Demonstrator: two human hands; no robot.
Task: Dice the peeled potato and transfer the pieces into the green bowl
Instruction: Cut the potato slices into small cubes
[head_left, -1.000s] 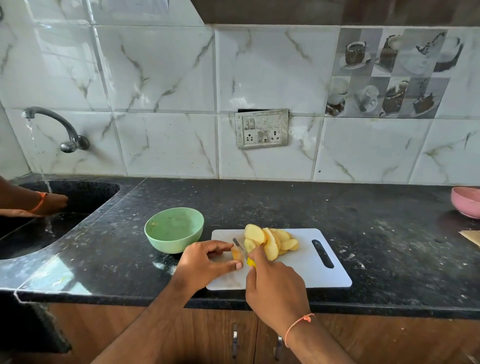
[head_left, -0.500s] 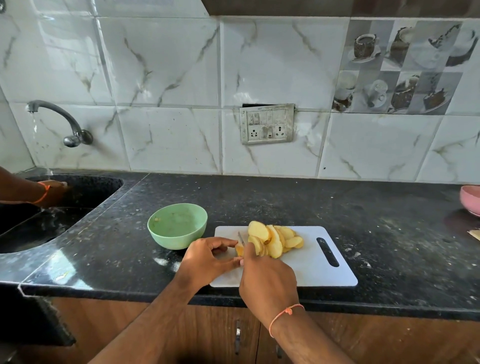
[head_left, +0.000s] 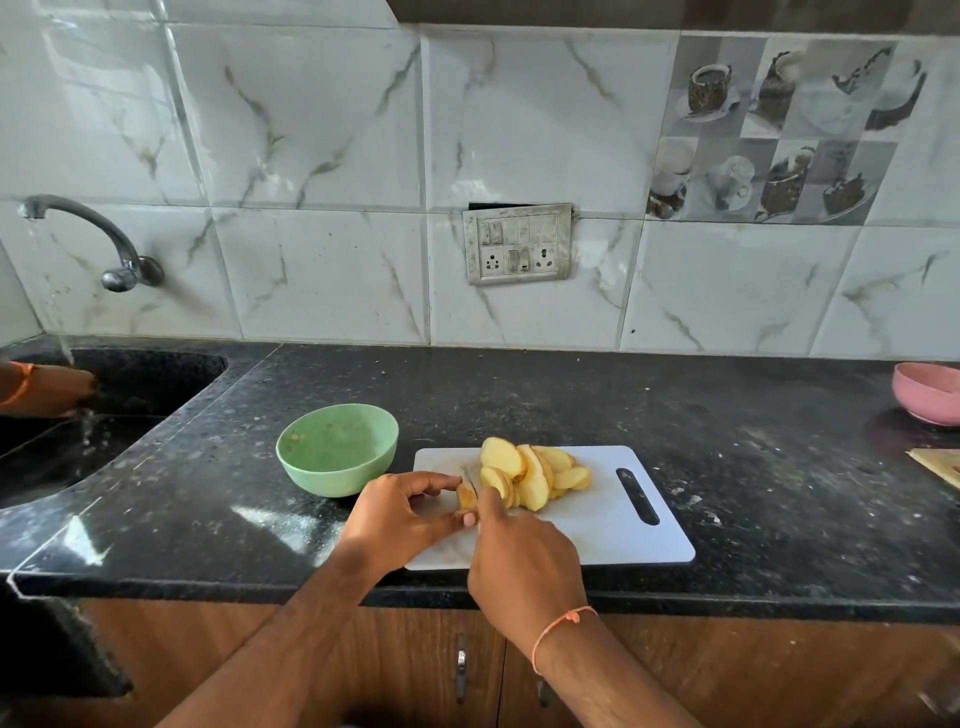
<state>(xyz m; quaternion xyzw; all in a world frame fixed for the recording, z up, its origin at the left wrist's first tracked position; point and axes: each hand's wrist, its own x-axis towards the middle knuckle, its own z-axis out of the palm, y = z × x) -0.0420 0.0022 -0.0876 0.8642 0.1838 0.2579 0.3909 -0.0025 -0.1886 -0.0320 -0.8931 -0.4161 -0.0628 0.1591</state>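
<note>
On the white cutting board (head_left: 597, 525) the left hand (head_left: 400, 514) pinches the last small end of the potato (head_left: 466, 496) between thumb and fingers. The right hand (head_left: 524, 561) has its grip closed around the knife (head_left: 469, 475); only a short part of the blade shows, standing just beside the potato end, and the handle is hidden under the hand. Compared with half a second ago, both hands stay in almost the same place at the left part of the board, and the yellow handle seen one second ago is now covered. The pile of potato slices (head_left: 530, 475) lies unchanged behind the hands. The green bowl (head_left: 336, 449) stands on the dark table (head_left: 727, 467) just left of the board, as before.
</note>
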